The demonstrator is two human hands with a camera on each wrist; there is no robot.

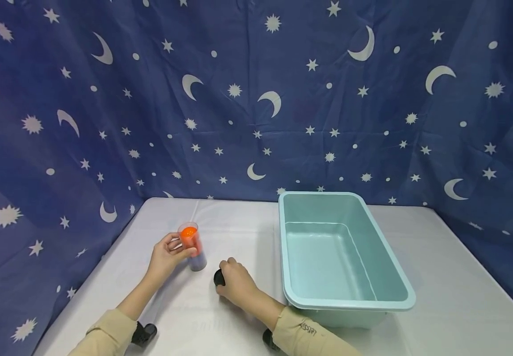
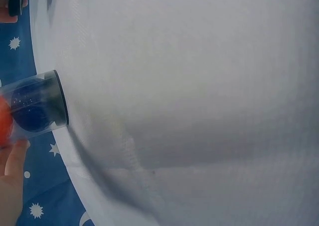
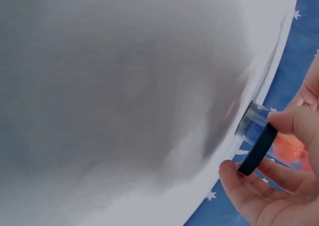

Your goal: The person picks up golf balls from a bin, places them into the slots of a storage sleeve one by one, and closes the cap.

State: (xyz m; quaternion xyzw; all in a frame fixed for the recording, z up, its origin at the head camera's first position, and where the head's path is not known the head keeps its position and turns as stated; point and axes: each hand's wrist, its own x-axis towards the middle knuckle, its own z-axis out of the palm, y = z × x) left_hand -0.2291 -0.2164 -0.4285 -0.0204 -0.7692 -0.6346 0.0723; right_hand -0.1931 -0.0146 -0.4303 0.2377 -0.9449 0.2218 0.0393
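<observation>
My left hand (image 1: 165,258) grips a clear cylindrical tube (image 1: 198,263) with fingers and thumb around its sides. Inside the tube, an orange ball (image 1: 189,233) sits above a dark blue ball (image 2: 31,106). In the head view the tube's top looks uncovered, and its base is at or just over the table; contact is unclear. To its right, my right hand (image 1: 238,286) pinches a round black lid (image 3: 258,150) by the rim between thumb and fingers. The lid is held on edge, apart from the tube.
A pale teal plastic bin (image 1: 394,267) stands to the right of my right hand, with its open top facing up. White cloth covers the table (image 1: 238,222). A dark blue curtain (image 1: 256,123) with moons and stars hangs behind and along the sides.
</observation>
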